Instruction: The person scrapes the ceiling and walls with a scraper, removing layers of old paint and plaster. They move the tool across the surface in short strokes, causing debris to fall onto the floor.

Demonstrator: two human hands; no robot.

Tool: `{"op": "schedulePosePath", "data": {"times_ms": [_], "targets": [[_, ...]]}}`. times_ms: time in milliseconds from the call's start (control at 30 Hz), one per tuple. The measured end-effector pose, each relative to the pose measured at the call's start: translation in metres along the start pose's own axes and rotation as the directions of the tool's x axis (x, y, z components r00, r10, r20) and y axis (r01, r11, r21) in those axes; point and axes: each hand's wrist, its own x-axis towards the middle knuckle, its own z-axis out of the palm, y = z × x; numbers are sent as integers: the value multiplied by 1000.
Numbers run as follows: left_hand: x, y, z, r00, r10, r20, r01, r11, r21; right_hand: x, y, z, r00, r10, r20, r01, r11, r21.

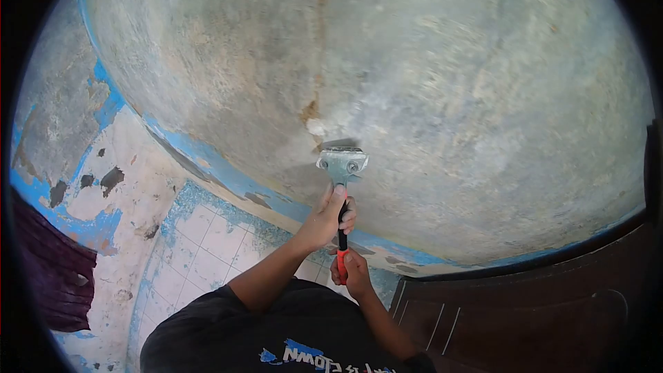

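Purple cloth (55, 262): it is hanging at the far left, beside the peeling wall (138, 179).
White tiles (197, 252): I am seeing them before the curved grey surface (449, 97).
Left hand (324, 221): its fingers are wrapping closely around the scraper (342, 236), the thumb lying along it.
Scraper: it is showing a wide, dusty, pale head with two round screws, a black shaft and a red end. It is pointing away from the black shirt (221, 331), its long axis running almost straight up my view. The head is overlapping the grey surface; I cannot tell if they are touching.
Right hand (356, 275): its fingers are closing around the red end.
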Motion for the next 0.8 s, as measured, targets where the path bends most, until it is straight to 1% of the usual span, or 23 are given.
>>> {"op": "schedulePosePath", "data": {"times_ms": [100,233,333,400,500,567,600,700,800], "targets": [[-1,24,-25,1000,-13,15,12,994,106,26,10,26,999,-36,21,35,998,47],[8,26,-67,996,-15,91,2,991,137,65,47,45,995,-88,41,84,993,87],[13,5,-98,991,-16,129,-12,978,210,89,87,56,990,-107,-92,115,989,90],[10,-6,-110,993,-4,118,-29,960,277,96,108,59,981,-127,-148,125,992,-23],[8,3,-126,991,-47,124,18,974,226,98,105,85,960,-159,-232,133,983,-125],[10,27,-129,988,-37,150,16,990,143,103,89,102,943,-203,-263,155,969,-191],[12,35,-130,986,-20,166,4,995,98,106,78,113,937,-199,-286,159,974,-160],[14,29,-138,983,-1,182,-20,993,113,114,96,114,923,-225,-311,208,974,-88],[13,8,-151,989,22,146,-45,987,155,124,116,107,925,-199,-322,181,980,-87]]}}
